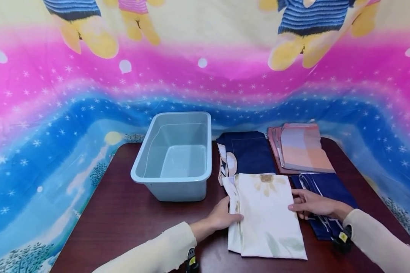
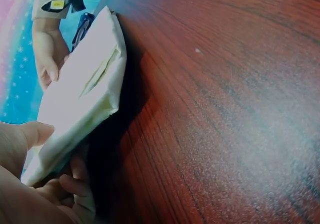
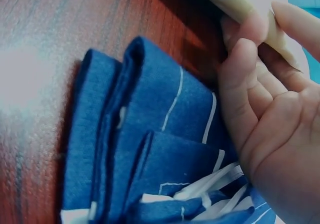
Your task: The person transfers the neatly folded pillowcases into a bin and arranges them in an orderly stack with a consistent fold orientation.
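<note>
A folded white cloth (image 1: 266,223) with a faded flower and leaf print is held between both hands over the front of the table. My left hand (image 1: 222,215) grips its left edge, thumb on top and fingers curled underneath, as the left wrist view shows. On the opposite edge, my right hand (image 1: 311,203) pinches the cloth between thumb and fingers. In the left wrist view the cloth (image 2: 85,84) is raised off the wood, with a dark shadow below. Beneath the right hand lies a folded navy cloth with white lines (image 3: 155,99).
An empty light blue plastic tub (image 1: 181,189) stands left of the cloths. Behind the white cloth lies a dark navy folded cloth (image 1: 253,151); a pink and peach checked one (image 1: 304,148) is at the back right. A printed curtain (image 1: 205,83) hangs behind the brown table (image 1: 123,220).
</note>
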The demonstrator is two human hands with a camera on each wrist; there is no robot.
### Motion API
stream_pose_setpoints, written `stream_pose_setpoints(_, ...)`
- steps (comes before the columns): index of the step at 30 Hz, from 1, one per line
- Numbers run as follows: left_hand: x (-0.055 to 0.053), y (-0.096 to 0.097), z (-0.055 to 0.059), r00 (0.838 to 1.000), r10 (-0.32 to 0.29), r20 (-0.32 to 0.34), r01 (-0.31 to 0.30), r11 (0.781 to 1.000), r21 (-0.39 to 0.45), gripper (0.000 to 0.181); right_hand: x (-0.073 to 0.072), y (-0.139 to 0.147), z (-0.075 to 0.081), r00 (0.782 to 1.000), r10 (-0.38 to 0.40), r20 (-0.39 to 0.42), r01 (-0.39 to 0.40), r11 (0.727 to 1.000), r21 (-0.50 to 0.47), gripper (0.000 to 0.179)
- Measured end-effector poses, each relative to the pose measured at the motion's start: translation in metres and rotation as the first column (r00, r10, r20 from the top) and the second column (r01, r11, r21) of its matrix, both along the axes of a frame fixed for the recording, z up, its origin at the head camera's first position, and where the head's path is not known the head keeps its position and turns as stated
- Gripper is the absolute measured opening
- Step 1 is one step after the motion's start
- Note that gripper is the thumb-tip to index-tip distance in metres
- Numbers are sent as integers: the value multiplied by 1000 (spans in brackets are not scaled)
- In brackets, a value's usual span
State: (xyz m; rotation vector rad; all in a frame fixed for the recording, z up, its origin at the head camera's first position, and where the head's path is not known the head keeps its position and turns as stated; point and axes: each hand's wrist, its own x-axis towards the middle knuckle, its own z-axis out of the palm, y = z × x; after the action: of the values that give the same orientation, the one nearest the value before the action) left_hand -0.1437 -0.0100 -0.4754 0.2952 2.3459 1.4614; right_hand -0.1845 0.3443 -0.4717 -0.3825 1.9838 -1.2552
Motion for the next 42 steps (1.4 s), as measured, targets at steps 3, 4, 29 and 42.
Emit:
stream_pose_setpoints(3,-2,0,-4,1000,11,8,-11,998,64,68,3,-1,1,1000,-5,15,4,1000,8,87)
stream_pose_setpoints(4,-2,0,-6,1000,13,6,-14,997,77,71,4,-1,1,1000,-5,16,5,1000,12,90)
stream_pose_setpoints(29,-8,-3,-1,999,-46,15,40,962,271,98,6,-1,3,998,-55,-30,55,998,-32,93)
stream_pose_setpoints(42,-9,1,14,1000,-29,-1,29,968,248,94,7,-3,22,993,-103,-62,101,994,-34,93)
